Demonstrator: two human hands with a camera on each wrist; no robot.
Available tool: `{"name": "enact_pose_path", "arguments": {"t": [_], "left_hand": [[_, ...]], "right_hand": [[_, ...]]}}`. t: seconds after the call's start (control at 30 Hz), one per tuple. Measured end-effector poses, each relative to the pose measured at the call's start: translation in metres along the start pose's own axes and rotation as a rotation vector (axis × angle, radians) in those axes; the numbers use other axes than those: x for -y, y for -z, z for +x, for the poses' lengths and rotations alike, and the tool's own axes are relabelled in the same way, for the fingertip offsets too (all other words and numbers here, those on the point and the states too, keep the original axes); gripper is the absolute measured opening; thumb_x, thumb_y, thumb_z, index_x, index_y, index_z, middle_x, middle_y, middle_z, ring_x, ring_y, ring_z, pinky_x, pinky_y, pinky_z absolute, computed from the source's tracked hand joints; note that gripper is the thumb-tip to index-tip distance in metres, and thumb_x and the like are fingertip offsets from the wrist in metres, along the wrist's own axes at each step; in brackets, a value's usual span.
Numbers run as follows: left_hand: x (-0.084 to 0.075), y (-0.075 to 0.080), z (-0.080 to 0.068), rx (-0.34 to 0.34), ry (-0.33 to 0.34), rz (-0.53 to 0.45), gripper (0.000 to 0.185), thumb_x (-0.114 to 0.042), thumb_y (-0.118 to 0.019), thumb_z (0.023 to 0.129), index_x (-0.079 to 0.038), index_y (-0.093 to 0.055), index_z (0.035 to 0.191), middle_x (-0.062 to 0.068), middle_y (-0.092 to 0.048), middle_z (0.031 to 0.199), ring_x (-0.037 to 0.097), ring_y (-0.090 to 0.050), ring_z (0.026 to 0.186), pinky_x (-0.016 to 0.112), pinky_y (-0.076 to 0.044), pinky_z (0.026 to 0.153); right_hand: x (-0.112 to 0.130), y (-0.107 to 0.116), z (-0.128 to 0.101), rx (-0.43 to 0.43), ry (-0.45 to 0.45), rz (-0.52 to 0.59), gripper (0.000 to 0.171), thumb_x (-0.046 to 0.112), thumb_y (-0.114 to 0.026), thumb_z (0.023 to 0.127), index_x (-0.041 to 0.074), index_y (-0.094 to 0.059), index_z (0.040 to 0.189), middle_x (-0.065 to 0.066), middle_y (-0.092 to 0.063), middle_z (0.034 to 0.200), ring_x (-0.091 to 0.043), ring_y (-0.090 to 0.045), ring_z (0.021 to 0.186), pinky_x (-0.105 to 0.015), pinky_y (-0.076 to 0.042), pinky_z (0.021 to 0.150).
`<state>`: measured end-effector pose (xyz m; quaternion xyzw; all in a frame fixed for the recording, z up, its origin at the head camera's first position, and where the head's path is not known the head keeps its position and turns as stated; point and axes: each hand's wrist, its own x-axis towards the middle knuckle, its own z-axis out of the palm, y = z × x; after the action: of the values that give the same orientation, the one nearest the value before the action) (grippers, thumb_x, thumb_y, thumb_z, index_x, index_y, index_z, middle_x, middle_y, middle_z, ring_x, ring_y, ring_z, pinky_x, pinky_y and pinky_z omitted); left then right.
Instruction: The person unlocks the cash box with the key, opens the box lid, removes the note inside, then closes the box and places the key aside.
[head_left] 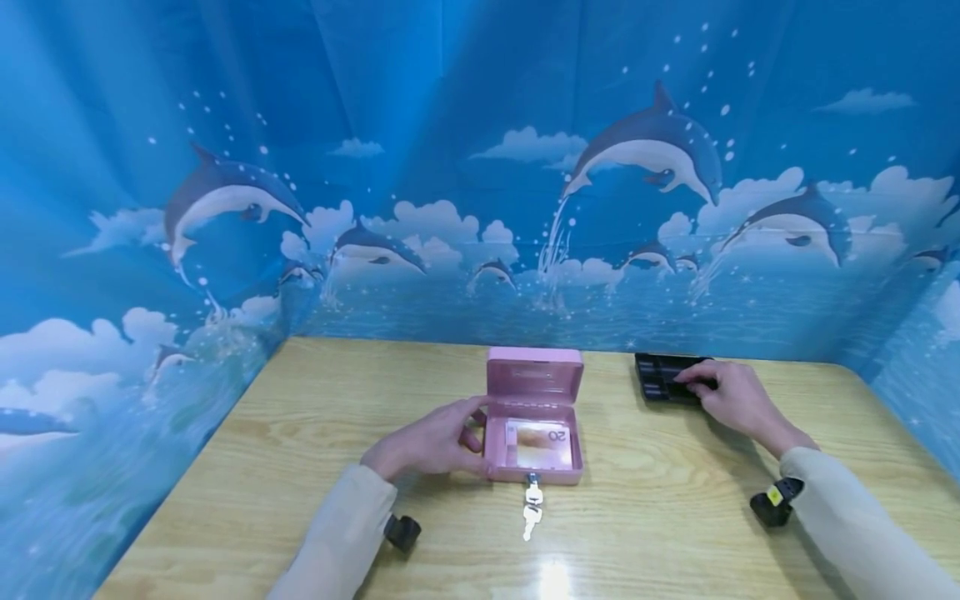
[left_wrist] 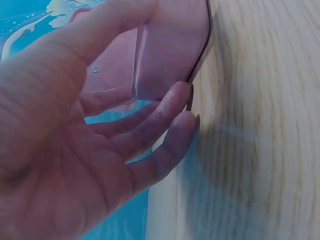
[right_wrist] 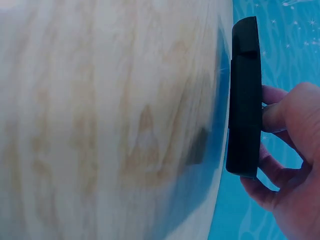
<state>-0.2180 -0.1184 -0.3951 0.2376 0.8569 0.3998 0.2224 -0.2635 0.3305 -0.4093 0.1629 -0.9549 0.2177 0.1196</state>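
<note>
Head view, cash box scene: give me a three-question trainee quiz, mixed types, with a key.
1. True or false: the lid of the pink cash box is closed.
2. What does the right hand grip? A) the keys B) the black tray C) a banknote
3. Fill in: the keys hang from the box's ____ wall.

Key:
1. False: the lid stands open, with a banknote showing inside.
2. B: its fingers curl round the black tray on the wooden table, while the left hand rests against the box's side.
3. Front.
</note>
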Motion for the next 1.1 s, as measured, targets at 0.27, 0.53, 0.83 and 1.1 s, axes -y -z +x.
{"name": "enact_pose_path", "arguments": {"t": [0.27, 0.53, 0.83, 1.1], "left_hand": [[-0.001, 0.000, 0.001, -0.005, 0.020, 0.004, 0.100, -0.027, -0.090, 0.078, -0.016, -0.032, 0.159, 0.014, -0.055, 0.142, 0.017, -0.066, 0.108, 0.029, -0.060, 0.087], [-0.001, 0.001, 0.002, -0.008, 0.045, -0.014, 0.101, -0.028, -0.091, 0.077, -0.017, -0.032, 0.158, 0.014, -0.055, 0.143, 0.017, -0.067, 0.107, 0.030, -0.061, 0.082], [-0.002, 0.002, 0.001, -0.008, 0.063, -0.029, 0.102, -0.027, -0.091, 0.076, -0.019, -0.032, 0.159, 0.014, -0.055, 0.143, 0.018, -0.066, 0.109, 0.032, -0.061, 0.085], [0.001, 0.001, 0.001, -0.003, 0.037, -0.040, 0.100, -0.027, -0.090, 0.078, -0.018, -0.031, 0.159, 0.013, -0.055, 0.143, 0.018, -0.065, 0.110, 0.031, -0.060, 0.088]], "right_hand": [[-0.007, -0.007, 0.007, 0.032, -0.044, 0.005, 0.025, -0.006, -0.061, 0.091, 0.005, -0.079, 0.105, -0.028, -0.073, 0.114, -0.049, -0.067, 0.103, -0.053, -0.056, 0.076], [-0.009, -0.007, 0.012, 0.066, -0.076, 0.016, 0.024, -0.004, -0.062, 0.093, 0.003, -0.078, 0.110, -0.031, -0.070, 0.119, -0.028, -0.062, 0.075, -0.032, -0.044, 0.063], [-0.010, -0.003, 0.013, 0.085, -0.080, 0.027, 0.025, -0.001, -0.061, 0.097, 0.003, -0.075, 0.117, -0.033, -0.067, 0.124, -0.009, -0.028, 0.047, -0.026, -0.028, 0.048], [0.006, 0.003, 0.003, -0.064, -0.075, 0.002, 0.027, 0.024, -0.067, 0.100, 0.005, -0.076, 0.116, -0.025, -0.074, 0.114, -0.025, -0.061, 0.067, -0.031, -0.040, 0.056]]}}
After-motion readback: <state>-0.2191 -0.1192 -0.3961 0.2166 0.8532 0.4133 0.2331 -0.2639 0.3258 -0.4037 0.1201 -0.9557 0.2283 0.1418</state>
